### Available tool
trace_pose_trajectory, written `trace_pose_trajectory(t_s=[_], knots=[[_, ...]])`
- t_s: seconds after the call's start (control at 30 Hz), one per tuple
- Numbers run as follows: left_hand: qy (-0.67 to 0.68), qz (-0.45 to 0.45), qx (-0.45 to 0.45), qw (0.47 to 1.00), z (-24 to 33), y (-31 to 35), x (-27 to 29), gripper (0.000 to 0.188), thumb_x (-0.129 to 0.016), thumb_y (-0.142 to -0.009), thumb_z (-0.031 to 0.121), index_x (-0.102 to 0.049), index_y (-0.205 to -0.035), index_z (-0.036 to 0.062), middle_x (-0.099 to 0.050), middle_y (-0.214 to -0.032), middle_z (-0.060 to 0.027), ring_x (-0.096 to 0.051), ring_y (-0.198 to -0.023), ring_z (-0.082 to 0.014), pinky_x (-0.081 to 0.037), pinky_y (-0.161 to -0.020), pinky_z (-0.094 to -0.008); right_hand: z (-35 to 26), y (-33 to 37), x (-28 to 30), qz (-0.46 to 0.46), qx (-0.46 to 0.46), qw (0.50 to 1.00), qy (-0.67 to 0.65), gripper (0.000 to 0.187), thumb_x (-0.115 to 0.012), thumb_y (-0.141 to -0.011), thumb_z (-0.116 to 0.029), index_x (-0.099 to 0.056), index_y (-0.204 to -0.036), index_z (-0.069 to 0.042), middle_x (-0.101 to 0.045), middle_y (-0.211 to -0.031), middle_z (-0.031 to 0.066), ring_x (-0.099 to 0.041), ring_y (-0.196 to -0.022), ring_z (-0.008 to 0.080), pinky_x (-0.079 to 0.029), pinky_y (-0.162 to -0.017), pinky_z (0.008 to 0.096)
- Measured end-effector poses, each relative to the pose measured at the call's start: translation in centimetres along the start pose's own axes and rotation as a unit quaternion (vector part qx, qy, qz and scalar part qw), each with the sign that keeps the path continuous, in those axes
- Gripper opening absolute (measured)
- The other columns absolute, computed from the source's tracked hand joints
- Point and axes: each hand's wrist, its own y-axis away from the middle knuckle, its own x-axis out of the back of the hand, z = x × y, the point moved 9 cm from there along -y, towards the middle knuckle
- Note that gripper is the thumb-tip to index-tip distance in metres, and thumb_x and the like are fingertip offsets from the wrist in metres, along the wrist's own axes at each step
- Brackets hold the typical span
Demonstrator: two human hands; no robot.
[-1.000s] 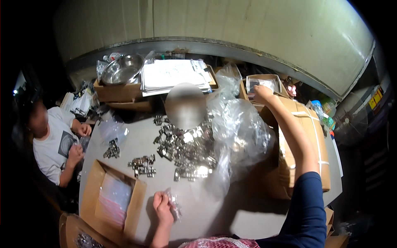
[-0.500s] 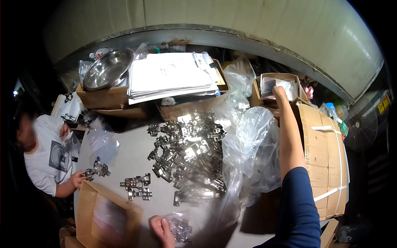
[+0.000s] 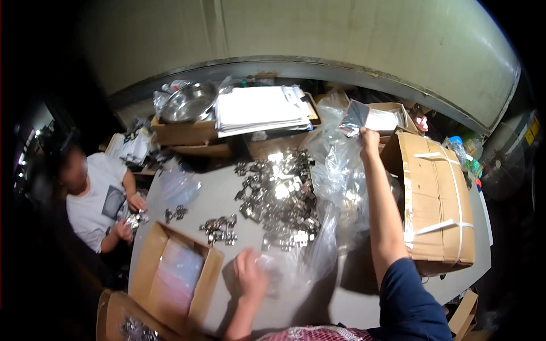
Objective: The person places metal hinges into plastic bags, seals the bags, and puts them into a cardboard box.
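Note:
My right hand (image 3: 369, 139), arm stretched far forward, grips a dark flat packet (image 3: 354, 116) by its lower corner, just left of a small carton (image 3: 402, 111) of clear packets. Near the front of the table my left hand (image 3: 250, 274) is blurred, its fingers closed at the edge of a clear plastic bag (image 3: 275, 274); what lies in the bag is smeared. Beyond it spreads a heap of shiny metal cabinet hinges (image 3: 278, 199). A small cluster of hinges (image 3: 219, 229) lies left of the heap.
A co-worker (image 3: 96, 193) at the left handles a metal piece. An open carton (image 3: 209, 278) with plastic bags stands front left. A large strapped carton (image 3: 435, 199) is on the right, with a crumpled plastic sheet (image 3: 335, 170) beside it. Papers (image 3: 259, 111) and a steel bowl (image 3: 190, 102) sit behind.
My right hand has drawn the dark packet out of the small carton, to the left. My left hand has moved forward with the clear bag. The view has shifted; the co-worker's hands have come together.

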Motion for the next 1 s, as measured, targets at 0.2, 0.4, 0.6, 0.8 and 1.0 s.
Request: trace_pose_trajectory(t_s=[0.2,0.4,0.6,0.8,1.0], knots=[[0.561,-0.16,0.202,0.787,3.8,-4.6,-2.7,0.036,-0.054,-0.104,0.03,-0.056,-0.128,0.002,-0.061,-0.123,-0.0096,-0.057,-0.114,-0.0176,-0.044,-0.099,-0.0336,-1.9,28.0,-3.0,-0.298,-0.203,0.918,-0.164,0.02,-0.065,-0.093,-0.018,-0.067,-0.102,0.0,-0.065,-0.092,0.0015,-0.059,-0.082,0.0129,-0.047,-0.077,0.0271],[0.762,-0.204,0.343,0.51,6.0,0.9,-1.5,0.09,-0.047,-0.083,0.082,-0.051,-0.136,0.0089,-0.063,-0.122,-0.0137,-0.065,-0.11,-0.0286,-0.058,-0.089,-0.0483,-5.6,47.5,-0.5,-0.4,-0.398,0.808,-0.168,0.032,-0.059,-0.098,-0.015,-0.061,-0.122,0.007,-0.066,-0.117,0.0096,-0.059,-0.107,0.0165,-0.042,-0.1,0.0319],[0.831,-0.228,0.303,0.406,9.6,3.6,1.3,0.093,-0.039,-0.083,0.087,-0.057,-0.117,0.0016,-0.066,-0.102,-0.015,-0.069,-0.09,-0.0265,-0.06,-0.077,-0.0408,-9.0,51.7,2.3,-0.457,-0.233,0.857,-0.055,0.038,-0.057,-0.102,-0.024,-0.058,-0.13,0.002,-0.064,-0.121,0.0066,-0.056,-0.115,0.0138,-0.041,-0.103,0.0316],[0.807,-0.235,0.307,0.447,9.6,4.6,1.9,0.089,-0.041,-0.084,0.085,-0.055,-0.121,0.0048,-0.063,-0.106,-0.0142,-0.065,-0.096,-0.025,-0.06,-0.079,-0.0388,-10.0,49.9,6.7,-0.405,-0.095,0.908,0.046,0.037,-0.063,-0.098,-0.014,-0.053,-0.13,0.0,-0.062,-0.116,0.0105,-0.063,-0.097,0.0135,-0.05,-0.088,0.0298],[0.793,-0.265,0.295,0.462,10.8,5.7,2.3,0.094,-0.053,-0.076,0.084,-0.051,-0.132,0.0077,-0.064,-0.111,-0.0124,-0.068,-0.097,-0.0232,-0.06,-0.083,-0.038,-13.7,49.5,7.9,-0.335,0.022,0.936,0.107,0.052,-0.062,-0.097,-0.011,-0.038,-0.141,0.003,-0.057,-0.122,0.0149,-0.063,-0.092,0.0152,-0.051,-0.086,0.0308]])
